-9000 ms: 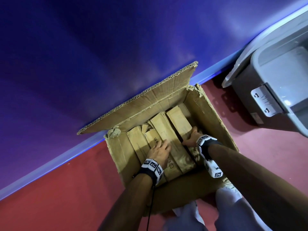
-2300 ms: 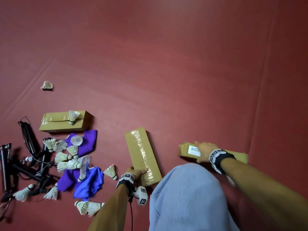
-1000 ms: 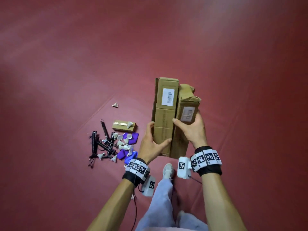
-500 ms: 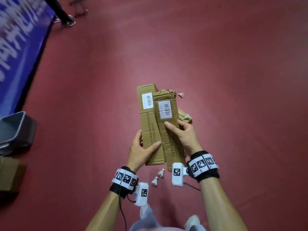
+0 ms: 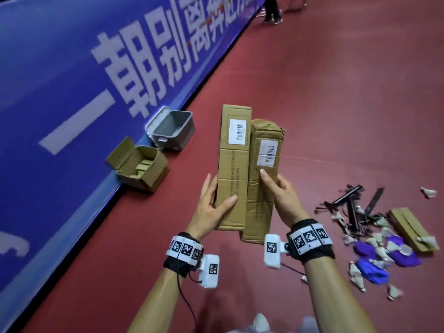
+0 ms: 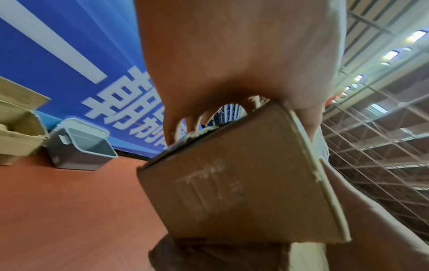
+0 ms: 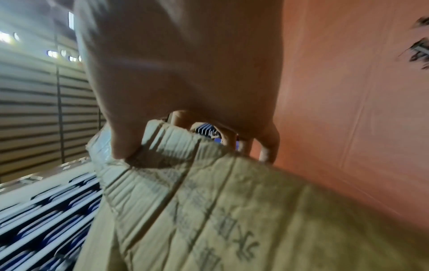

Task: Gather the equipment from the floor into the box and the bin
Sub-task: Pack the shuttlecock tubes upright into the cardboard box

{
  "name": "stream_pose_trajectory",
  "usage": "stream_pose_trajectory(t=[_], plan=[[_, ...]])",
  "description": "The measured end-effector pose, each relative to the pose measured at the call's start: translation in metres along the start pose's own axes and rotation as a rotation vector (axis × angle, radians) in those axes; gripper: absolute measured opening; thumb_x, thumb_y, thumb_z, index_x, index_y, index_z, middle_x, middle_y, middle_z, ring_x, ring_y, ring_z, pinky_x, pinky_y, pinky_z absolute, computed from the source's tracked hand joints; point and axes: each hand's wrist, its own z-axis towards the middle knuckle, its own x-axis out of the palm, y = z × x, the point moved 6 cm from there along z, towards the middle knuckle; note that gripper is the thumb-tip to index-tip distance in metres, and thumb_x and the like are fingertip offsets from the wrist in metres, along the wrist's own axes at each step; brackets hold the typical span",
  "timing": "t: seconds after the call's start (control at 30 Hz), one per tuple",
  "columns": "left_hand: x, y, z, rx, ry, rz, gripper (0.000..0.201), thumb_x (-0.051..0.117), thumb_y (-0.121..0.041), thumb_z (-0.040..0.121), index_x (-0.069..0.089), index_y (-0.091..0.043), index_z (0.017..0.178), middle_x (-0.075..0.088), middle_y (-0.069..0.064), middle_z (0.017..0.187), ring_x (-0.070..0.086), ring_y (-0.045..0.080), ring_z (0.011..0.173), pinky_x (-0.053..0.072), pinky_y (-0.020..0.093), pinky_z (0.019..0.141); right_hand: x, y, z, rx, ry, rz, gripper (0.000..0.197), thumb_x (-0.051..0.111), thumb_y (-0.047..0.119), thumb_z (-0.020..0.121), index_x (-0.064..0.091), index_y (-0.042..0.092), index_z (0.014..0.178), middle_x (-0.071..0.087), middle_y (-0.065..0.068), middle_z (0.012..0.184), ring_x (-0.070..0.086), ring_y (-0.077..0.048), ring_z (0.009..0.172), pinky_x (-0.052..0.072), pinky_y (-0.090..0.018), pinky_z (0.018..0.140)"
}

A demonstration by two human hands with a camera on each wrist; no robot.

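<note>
I hold two long cardboard cartons side by side in front of me. My left hand (image 5: 213,205) grips the smooth left carton (image 5: 233,169), thumb across its front. My right hand (image 5: 280,195) grips the crumpled right carton (image 5: 263,183), thumb on its face. Both cartons carry white barcode labels. The left wrist view shows the left carton's end (image 6: 234,192) under my palm. The right carton's creased end (image 7: 209,201) fills the right wrist view. An open cardboard box (image 5: 139,164) with cartons inside and an empty grey bin (image 5: 171,129) stand by the blue banner.
A blue banner wall (image 5: 72,92) with white characters runs along the left. On the red floor at right lie shuttlecocks (image 5: 355,270), purple cloths (image 5: 406,254), black frame parts (image 5: 353,207) and another carton (image 5: 408,227). A person's feet (image 5: 271,18) show far off.
The view has swung left: the banner, box and bin now lie ahead-left and the floor pile is at right. Both hands keep hold of the two cartons, carried along.
</note>
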Motion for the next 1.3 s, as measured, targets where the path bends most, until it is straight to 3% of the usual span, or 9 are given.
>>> stream_pose_trajectory(t=[0.07, 0.17, 0.4, 0.57, 0.7, 0.9, 1.1, 1.2, 1.3], plan=[[-0.034, 0.017, 0.005, -0.024, -0.078, -0.027, 0.066, 0.073, -0.06, 0.081, 0.036, -0.08, 0.133, 0.019, -0.04, 0.156, 0.012, 0.001, 0.157, 0.022, 0.043, 0.129, 0.032, -0.007, 0.026, -0.013, 0.05, -0.035, 0.045, 0.07, 0.037, 0.093, 0.063, 0.019, 0.133, 0.072, -0.003, 0.128, 0.067, -0.023, 0.123, 0.051, -0.047, 0.108], [-0.07, 0.045, 0.018, -0.06, -0.16, -0.074, 0.075, 0.075, -0.06, 0.084, 0.038, -0.059, 0.149, 0.031, -0.014, 0.165, 0.024, 0.014, 0.157, 0.028, 0.052, 0.126, 0.071, -0.017, 0.065, -0.014, 0.108, -0.083, 0.055, 0.075, 0.041, 0.09, 0.054, 0.029, 0.14, 0.071, 0.001, 0.13, 0.066, -0.018, 0.122, 0.053, -0.045, 0.105], [-0.127, 0.089, 0.084, -0.14, -0.301, -0.172, 0.079, 0.078, -0.055, 0.086, 0.043, -0.036, 0.154, 0.054, 0.001, 0.151, 0.049, 0.028, 0.142, 0.035, 0.06, 0.118, 0.14, -0.034, 0.177, 0.009, 0.189, -0.074, 0.061, 0.078, 0.044, 0.085, 0.055, 0.026, 0.138, 0.072, 0.005, 0.125, 0.069, -0.015, 0.116, 0.056, -0.044, 0.102], [-0.173, 0.086, 0.177, -0.094, -0.4, -0.256, 0.076, 0.074, -0.02, 0.09, 0.039, -0.025, 0.158, 0.058, 0.0, 0.15, 0.054, 0.022, 0.139, 0.041, 0.048, 0.118, 0.18, -0.026, 0.295, 0.032, 0.272, -0.044, 0.069, 0.082, 0.054, 0.081, 0.055, 0.028, 0.14, 0.071, 0.002, 0.13, 0.068, -0.018, 0.12, 0.053, -0.049, 0.106], [-0.207, 0.083, 0.252, -0.084, -0.484, -0.24, 0.093, 0.079, -0.015, 0.086, 0.027, -0.025, 0.162, 0.051, -0.011, 0.155, 0.049, 0.012, 0.143, 0.042, 0.035, 0.118, 0.219, -0.007, 0.385, 0.069, 0.364, -0.029, 0.063, 0.077, 0.055, 0.086, 0.055, 0.027, 0.139, 0.071, 0.0, 0.129, 0.068, -0.02, 0.12, 0.053, -0.051, 0.106], [-0.261, 0.105, 0.314, -0.093, -0.608, -0.207, 0.102, 0.086, -0.025, 0.083, 0.022, -0.033, 0.163, 0.041, -0.011, 0.162, 0.04, 0.013, 0.15, 0.031, 0.052, 0.124, 0.278, -0.008, 0.473, 0.115, 0.472, -0.102, 0.049, 0.067, 0.051, 0.095, 0.055, 0.028, 0.137, 0.073, 0.005, 0.126, 0.07, -0.014, 0.116, 0.054, -0.044, 0.104], [-0.317, 0.169, 0.343, -0.338, -0.794, -0.207, 0.135, 0.092, -0.061, 0.062, -0.002, -0.054, 0.159, 0.051, -0.007, 0.151, 0.048, 0.004, 0.14, 0.043, 0.043, 0.117, 0.344, -0.051, 0.542, 0.209, 0.531, -0.164, 0.052, 0.067, 0.056, 0.094, 0.057, 0.025, 0.135, 0.074, 0.006, 0.122, 0.072, -0.011, 0.112, 0.054, -0.045, 0.104], [-0.353, 0.212, 0.371, -0.344, -0.801, -0.23, 0.112, 0.088, -0.055, 0.068, 0.027, -0.033, 0.159, 0.057, -0.015, 0.145, 0.052, 0.005, 0.138, 0.046, 0.035, 0.115, 0.382, -0.077, 0.58, 0.233, 0.571, -0.165, 0.059, 0.068, 0.059, 0.091, 0.056, 0.024, 0.136, 0.073, 0.004, 0.126, 0.07, -0.014, 0.116, 0.053, -0.047, 0.106], [-0.394, 0.252, 0.407, -0.351, -0.742, -0.175, 0.096, 0.084, -0.061, 0.077, 0.034, -0.042, 0.157, 0.049, -0.009, 0.155, 0.048, 0.011, 0.143, 0.039, 0.049, 0.12, 0.425, -0.092, 0.628, 0.226, 0.586, -0.166, 0.055, 0.068, 0.055, 0.093, 0.056, 0.023, 0.136, 0.072, 0.004, 0.127, 0.069, -0.013, 0.118, 0.053, -0.045, 0.106]])
